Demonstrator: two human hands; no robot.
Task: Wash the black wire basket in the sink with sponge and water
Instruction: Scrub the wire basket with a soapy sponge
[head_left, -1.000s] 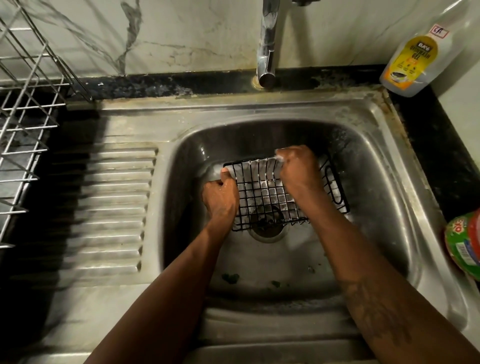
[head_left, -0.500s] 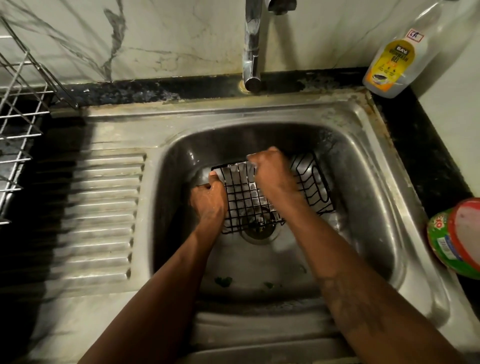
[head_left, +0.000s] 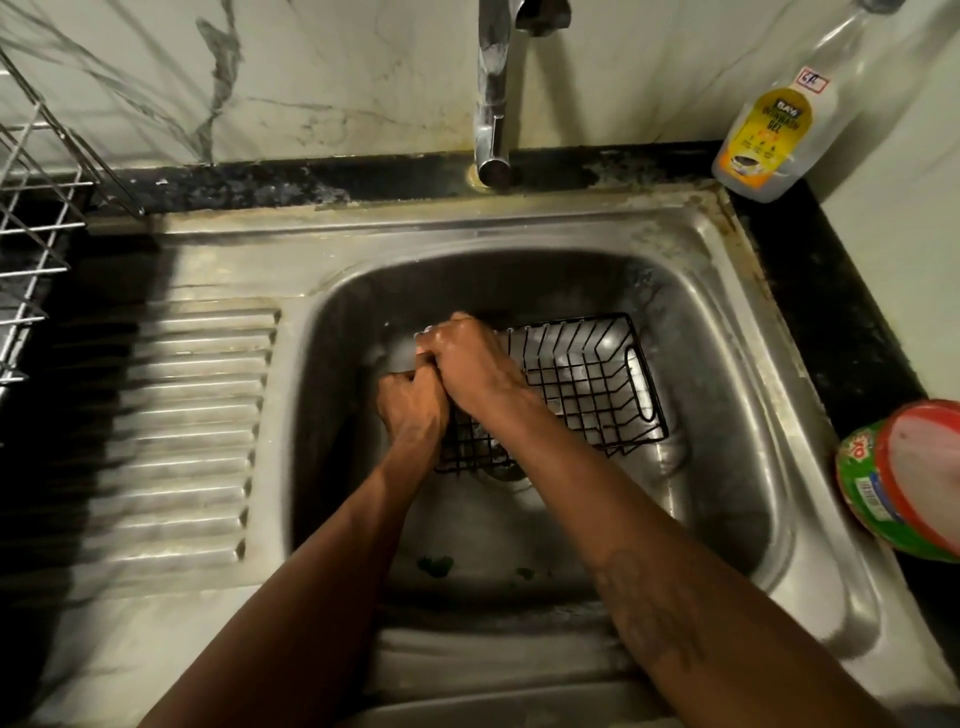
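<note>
Now the scrub step is on. Left hand (head_left: 413, 410) grips the left rim of the basket (head_left: 587, 384), which sits low in the sink (head_left: 727, 322), over the drain (head_left: 501, 472). Right hand (head_left: 470, 358) is curled at that same rim, on a pale bit that I think is the sponge (head_left: 425, 336). Next, rub the other wires, then rinse under the tap (head_left: 491, 104). Basket is black, thin wire squares, with a loop handle at its right end.

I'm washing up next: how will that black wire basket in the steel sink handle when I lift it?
The black wire basket is thin open mesh, so probably light yet stiff enough to keep its shape. The right hand over its rim glistens wet, so the wires may be slippery. Flat-bottomed, it shouldn't roll.
</note>
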